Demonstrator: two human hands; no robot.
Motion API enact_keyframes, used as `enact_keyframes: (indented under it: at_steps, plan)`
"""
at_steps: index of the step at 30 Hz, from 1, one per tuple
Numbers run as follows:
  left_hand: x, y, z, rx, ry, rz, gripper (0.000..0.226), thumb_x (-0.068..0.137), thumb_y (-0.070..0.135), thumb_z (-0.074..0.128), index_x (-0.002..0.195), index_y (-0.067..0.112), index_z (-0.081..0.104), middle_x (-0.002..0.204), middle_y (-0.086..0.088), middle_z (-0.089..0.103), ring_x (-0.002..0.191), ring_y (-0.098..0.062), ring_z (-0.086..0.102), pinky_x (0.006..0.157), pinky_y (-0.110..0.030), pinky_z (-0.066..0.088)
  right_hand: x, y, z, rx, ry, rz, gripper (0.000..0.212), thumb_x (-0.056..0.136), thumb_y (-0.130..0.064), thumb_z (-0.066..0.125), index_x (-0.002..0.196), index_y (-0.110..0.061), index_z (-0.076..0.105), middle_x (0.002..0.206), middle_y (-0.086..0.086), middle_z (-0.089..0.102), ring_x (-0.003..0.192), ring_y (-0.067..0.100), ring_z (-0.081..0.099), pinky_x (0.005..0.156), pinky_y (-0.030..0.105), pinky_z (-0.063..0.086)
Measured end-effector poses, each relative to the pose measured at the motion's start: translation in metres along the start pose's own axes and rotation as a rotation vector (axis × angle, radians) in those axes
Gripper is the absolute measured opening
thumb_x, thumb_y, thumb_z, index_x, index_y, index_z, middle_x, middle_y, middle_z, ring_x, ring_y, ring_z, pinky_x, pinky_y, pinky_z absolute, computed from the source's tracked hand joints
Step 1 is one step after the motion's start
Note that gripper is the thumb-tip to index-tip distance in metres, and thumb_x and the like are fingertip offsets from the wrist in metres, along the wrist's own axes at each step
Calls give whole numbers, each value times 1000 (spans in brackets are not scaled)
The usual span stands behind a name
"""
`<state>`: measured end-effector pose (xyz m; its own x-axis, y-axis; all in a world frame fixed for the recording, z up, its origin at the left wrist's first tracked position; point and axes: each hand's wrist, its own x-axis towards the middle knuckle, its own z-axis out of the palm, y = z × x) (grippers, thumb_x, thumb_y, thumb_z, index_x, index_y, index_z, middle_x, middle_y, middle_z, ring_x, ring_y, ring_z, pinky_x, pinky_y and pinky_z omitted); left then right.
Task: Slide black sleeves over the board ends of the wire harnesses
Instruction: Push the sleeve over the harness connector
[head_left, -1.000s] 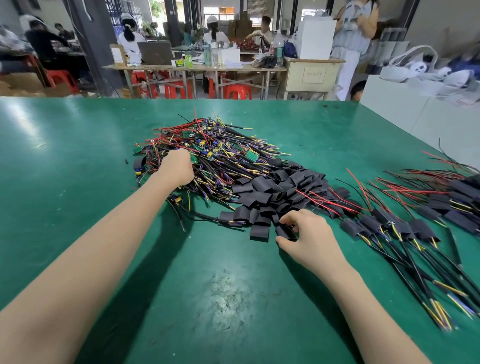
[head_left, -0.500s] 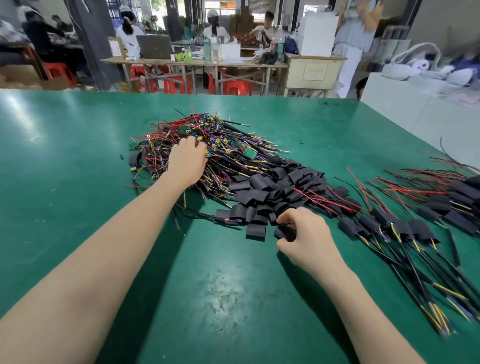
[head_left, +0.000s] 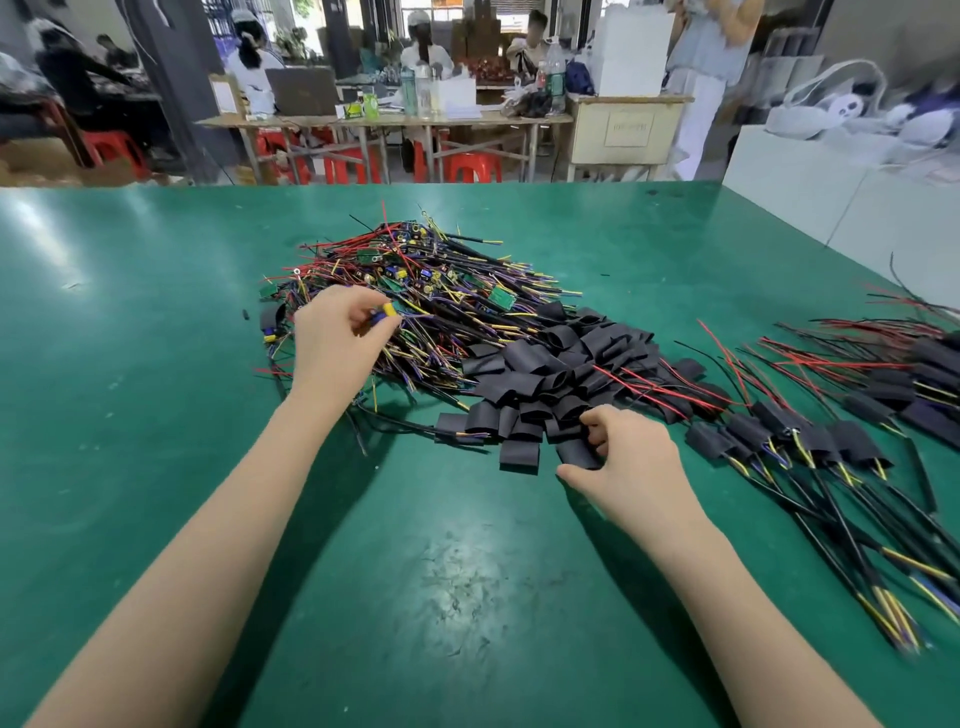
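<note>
A: How many piles on the green table (head_left: 156, 415)?

B: Three. At the far centre, a tangle of wire harnesses (head_left: 441, 291), too many to count. Just right of it and touching, a heap of loose black sleeves (head_left: 550, 384), dozens. At the right edge, sleeved harnesses (head_left: 810, 441), two loose groups, count unclear.

A: And the hands?

B: Two. The left hand (head_left: 332, 338) sits on the tangle's near left side, fingertips pinching one harness end with a blue-and-yellow part (head_left: 382, 312). The right hand (head_left: 623, 457) curls its fingers around one sleeve (head_left: 576, 453) at the heap's near edge.
</note>
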<state>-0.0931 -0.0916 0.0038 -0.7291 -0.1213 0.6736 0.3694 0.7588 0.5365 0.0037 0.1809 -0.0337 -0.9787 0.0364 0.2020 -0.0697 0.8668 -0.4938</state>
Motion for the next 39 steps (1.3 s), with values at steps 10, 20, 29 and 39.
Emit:
enact_keyframes:
  at_steps: [10,20,29,39]
  plan:
    - [-48,17,-31,-549,-46,-186,18,81,8,77,84,25,74,79,14,73,72,-2,63,74,-14,51,2,2,-12,166,49,-59,45,64,-7,72,107,-16,67,93,-3,70,84,10,63,83,18,47]
    - [-50,17,-33,-632,-84,-258,13,80,7,77,87,19,74,76,12,73,69,-2,63,73,-14,51,6,3,-22,479,301,-164,43,69,6,70,103,-19,64,86,-11,69,83,-2,62,85,12,44]
    - [-52,16,-31,-589,-122,-228,12,80,6,77,91,9,75,82,-1,73,70,-2,64,74,-14,52,9,6,-20,569,368,-211,48,72,9,70,111,-16,59,91,-10,69,86,3,63,89,14,44]
    - [-56,10,-26,-446,-219,-150,13,79,12,79,87,22,76,81,5,74,71,-9,64,72,-27,54,5,5,-21,-3,357,-456,58,68,-4,72,123,-21,58,99,-12,66,92,15,62,88,31,30]
